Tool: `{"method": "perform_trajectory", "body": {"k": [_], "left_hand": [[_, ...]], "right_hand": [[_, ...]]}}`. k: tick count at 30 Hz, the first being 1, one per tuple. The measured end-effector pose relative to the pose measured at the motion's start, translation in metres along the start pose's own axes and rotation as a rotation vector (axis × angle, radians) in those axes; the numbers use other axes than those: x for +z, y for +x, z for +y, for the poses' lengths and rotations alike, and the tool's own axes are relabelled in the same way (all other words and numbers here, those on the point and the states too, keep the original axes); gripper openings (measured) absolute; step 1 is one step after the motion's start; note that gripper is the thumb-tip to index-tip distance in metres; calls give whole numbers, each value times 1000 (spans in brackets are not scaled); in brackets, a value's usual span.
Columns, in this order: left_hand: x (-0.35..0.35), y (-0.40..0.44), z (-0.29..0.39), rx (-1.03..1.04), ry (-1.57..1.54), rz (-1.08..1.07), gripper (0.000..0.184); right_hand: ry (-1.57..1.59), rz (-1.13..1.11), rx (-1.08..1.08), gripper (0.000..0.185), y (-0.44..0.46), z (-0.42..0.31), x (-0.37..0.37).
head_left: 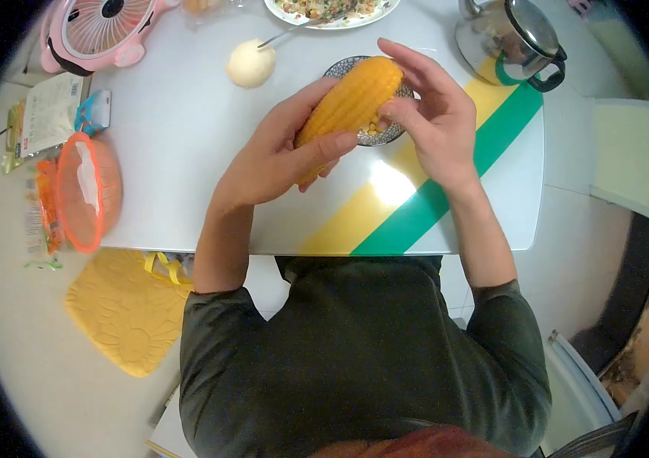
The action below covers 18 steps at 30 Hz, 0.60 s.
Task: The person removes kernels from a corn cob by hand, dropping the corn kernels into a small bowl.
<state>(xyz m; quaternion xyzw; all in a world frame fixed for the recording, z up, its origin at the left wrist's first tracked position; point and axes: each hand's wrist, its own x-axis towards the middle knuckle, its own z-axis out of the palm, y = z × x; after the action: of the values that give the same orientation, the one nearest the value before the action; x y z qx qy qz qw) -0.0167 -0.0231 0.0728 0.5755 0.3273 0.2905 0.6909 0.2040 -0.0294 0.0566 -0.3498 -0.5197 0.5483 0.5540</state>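
Note:
A yellow corn cob (359, 95) is held at a slant above a small patterned bowl (394, 137). My left hand (282, 149) is wrapped round its lower end, the thumb lying along the near side. At the upper end my right hand (439, 114) curves round the cob. Its thumb presses on the side of the cob, while the index finger stretches past the tip. Loose kernels (372, 128) show in the bowl beneath, though the cob and my fingers hide much of the bowl.
A pale round bun (251, 64) lies behind my left hand. Beyond it is a plate of mixed food (332, 23) with a spoon. A steel kettle (507, 42) stands at the right, a pink fan (103, 30) at the far left. An orange basket (111, 191) sits by the left edge.

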Motion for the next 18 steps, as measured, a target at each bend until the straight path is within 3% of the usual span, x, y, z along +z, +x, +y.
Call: {"method": "perform_trajectory", "body": {"k": [5, 10, 18], "left_hand": [[7, 8, -3, 246, 306, 208, 47], [7, 10, -3, 246, 386, 247, 44], [13, 9, -8, 226, 354, 233, 44]], "right_hand": [[-116, 5, -8, 39, 0, 8, -4], [5, 20, 182, 39, 1, 0, 7], [39, 54, 230, 35, 1, 4, 10]]}}
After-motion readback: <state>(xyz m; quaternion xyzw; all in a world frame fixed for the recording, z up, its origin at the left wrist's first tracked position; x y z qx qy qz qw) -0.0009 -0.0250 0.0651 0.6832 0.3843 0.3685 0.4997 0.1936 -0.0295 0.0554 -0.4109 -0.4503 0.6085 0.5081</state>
